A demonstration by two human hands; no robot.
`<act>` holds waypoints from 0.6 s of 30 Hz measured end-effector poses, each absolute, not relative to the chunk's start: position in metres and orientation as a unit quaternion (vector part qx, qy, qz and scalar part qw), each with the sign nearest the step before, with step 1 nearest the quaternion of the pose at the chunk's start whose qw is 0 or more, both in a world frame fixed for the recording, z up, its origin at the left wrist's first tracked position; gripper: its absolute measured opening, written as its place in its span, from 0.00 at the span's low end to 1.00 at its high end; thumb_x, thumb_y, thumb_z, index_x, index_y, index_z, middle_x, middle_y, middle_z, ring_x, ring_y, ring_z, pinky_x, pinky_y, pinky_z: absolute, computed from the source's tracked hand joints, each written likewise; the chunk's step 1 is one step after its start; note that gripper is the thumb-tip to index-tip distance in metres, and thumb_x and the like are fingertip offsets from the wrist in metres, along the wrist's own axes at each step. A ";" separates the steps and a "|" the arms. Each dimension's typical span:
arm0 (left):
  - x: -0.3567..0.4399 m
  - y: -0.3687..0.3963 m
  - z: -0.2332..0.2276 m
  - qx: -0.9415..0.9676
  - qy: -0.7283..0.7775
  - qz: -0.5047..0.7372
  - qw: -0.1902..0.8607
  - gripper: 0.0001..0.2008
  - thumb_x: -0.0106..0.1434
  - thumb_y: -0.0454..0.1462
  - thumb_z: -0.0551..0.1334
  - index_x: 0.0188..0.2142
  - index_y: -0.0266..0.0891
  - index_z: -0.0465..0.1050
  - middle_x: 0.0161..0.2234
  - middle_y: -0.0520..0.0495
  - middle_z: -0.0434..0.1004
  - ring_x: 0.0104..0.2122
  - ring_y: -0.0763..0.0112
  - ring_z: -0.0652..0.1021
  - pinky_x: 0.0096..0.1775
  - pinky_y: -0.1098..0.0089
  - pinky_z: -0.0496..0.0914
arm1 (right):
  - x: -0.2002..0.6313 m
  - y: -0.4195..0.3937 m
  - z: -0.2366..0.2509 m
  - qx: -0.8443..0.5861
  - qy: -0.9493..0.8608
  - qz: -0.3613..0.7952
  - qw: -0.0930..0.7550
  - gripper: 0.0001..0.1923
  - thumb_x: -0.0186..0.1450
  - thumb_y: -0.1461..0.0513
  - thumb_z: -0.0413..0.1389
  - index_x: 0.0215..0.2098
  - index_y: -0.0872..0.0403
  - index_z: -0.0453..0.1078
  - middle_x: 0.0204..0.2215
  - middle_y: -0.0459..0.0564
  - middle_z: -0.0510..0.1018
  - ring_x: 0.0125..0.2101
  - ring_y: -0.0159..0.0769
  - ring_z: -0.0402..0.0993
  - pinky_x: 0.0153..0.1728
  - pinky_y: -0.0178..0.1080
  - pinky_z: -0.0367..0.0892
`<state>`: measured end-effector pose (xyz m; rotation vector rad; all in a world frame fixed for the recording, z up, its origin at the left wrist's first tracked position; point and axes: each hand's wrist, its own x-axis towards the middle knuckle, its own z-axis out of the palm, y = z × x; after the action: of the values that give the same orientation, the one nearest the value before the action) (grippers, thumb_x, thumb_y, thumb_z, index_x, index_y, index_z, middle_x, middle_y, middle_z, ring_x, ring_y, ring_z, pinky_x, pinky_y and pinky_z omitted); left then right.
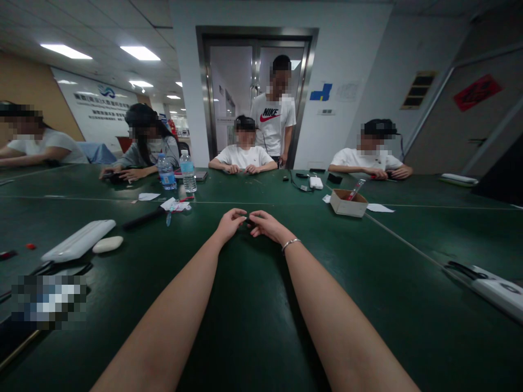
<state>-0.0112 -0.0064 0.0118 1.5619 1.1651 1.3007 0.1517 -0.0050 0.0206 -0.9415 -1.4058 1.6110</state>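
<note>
Dark green covers the broad table, pale seams crossing it, in a room with a whitish wall, ceiling lights and a metal-framed glass door at twelve o'clock from the working hands. Around the far side I count five people: four seated people and one standing person in front of the door.

Two water bottles stand side by side between ten and eleven o'clock. One small box sits between two and three, one white block between one and two. At nine lie one long white case and, just beside it, one pale oval thing.

Right at the centre of the dial, one small dark piece is between the fingertips of both hands, too tiny to identify. The right hand, one bracelet on its wrist, seems to pinch it between thumb and fingers. The left hand has its fingers bent towards it, at nine; whether they grip it too, I cannot tell.
</note>
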 end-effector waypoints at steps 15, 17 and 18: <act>-0.011 -0.004 0.008 0.632 0.463 0.489 0.383 0.13 0.53 0.43 0.60 0.34 0.35 0.71 0.24 0.51 0.70 0.24 0.74 0.69 0.28 0.73 0.64 | 0.153 -0.005 0.020 -0.359 -0.568 0.622 0.402 0.10 0.60 0.75 0.51 0.37 0.59 0.64 0.20 0.42 0.71 0.16 0.26 0.70 0.16 0.26 0.68; -0.011 -0.004 0.006 0.639 0.467 0.480 0.379 0.14 0.54 0.45 0.60 0.32 0.35 0.70 0.23 0.51 0.69 0.23 0.75 0.69 0.27 0.73 0.63 | 0.154 -0.004 0.019 -0.358 -0.567 0.624 0.402 0.10 0.60 0.76 0.51 0.37 0.59 0.65 0.19 0.43 0.71 0.16 0.25 0.70 0.17 0.26 0.68; -0.011 -0.004 0.005 0.642 0.471 0.476 0.374 0.14 0.54 0.46 0.60 0.31 0.35 0.70 0.23 0.52 0.69 0.22 0.75 0.69 0.26 0.73 0.63 | 0.155 -0.004 0.018 -0.356 -0.566 0.625 0.403 0.10 0.60 0.76 0.51 0.37 0.59 0.65 0.20 0.43 0.72 0.16 0.25 0.70 0.17 0.26 0.69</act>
<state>-0.0108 -0.0035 0.0050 1.6440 1.2049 1.2191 0.1548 -0.0040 0.0182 -0.8989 -1.4297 1.5800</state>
